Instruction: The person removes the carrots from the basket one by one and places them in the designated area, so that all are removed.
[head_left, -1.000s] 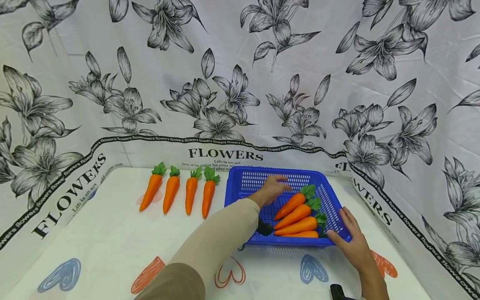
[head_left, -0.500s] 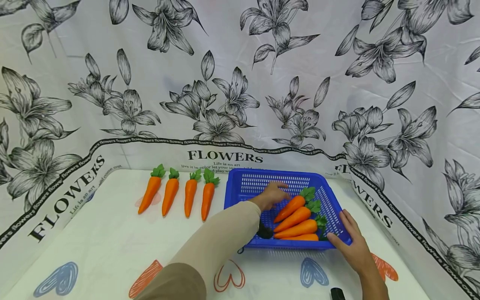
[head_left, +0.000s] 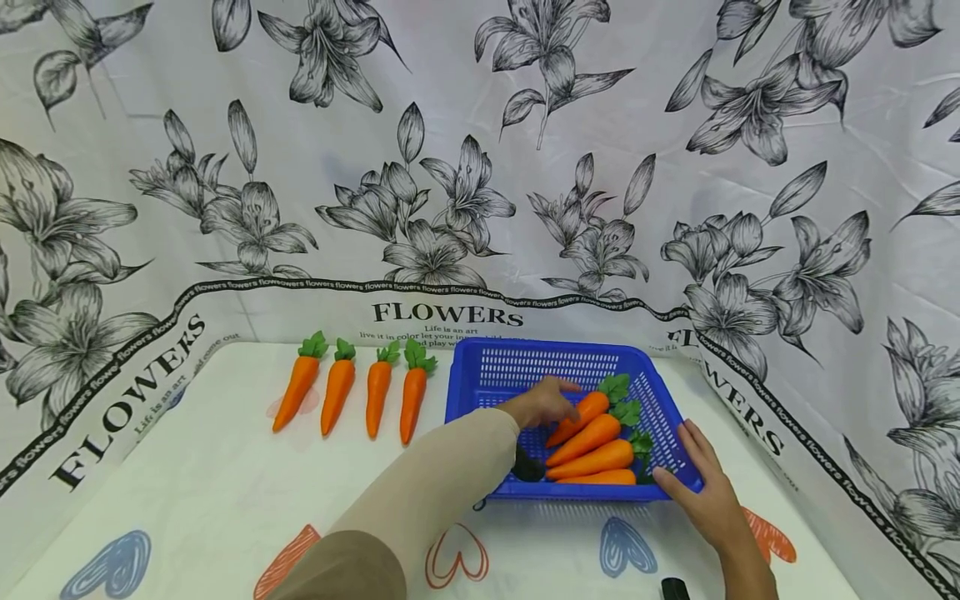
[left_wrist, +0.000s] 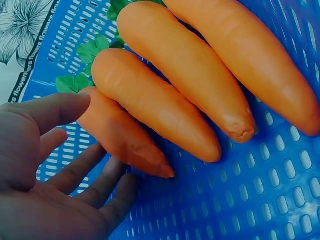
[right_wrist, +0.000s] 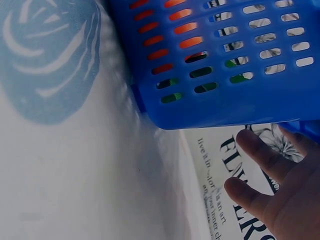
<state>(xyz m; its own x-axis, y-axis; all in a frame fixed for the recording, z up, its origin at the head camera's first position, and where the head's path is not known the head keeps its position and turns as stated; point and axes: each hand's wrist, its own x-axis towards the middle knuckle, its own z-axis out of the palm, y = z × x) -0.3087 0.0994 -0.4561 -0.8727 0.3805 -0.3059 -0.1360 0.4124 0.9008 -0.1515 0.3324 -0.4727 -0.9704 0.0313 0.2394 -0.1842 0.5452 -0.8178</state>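
My left hand (head_left: pixel 546 402) is inside the blue plastic basket (head_left: pixel 491 358), at the farthest carrot (head_left: pixel 592 407) of the row lying there. In the left wrist view, the thumb lies over the head end of that carrot (left_wrist: pixel 120 131). The other fingers (left_wrist: pixel 80 170) are spread and loosely bent along its outer side, not closed round it. Several carrots with green leaves lie side by side in the basket. My right hand (head_left: pixel 708 500) rests at the basket's near right corner, its fingers (right_wrist: pixel 262 155) fairly straight beside the outer wall.
Several more carrots (head_left: pixel 378 396) lie in a spaced row on the white cloth left of the basket. A dark object (head_left: pixel 528 464) shows by my left wrist. Behind stands a flower-printed curtain (head_left: pixel 442 208). A black piece (head_left: pixel 673 588) shows at the bottom edge.
My left hand has lowered from above the basket floor to the farthest carrot. My right hand stays at the corner. The carrots keep their places.
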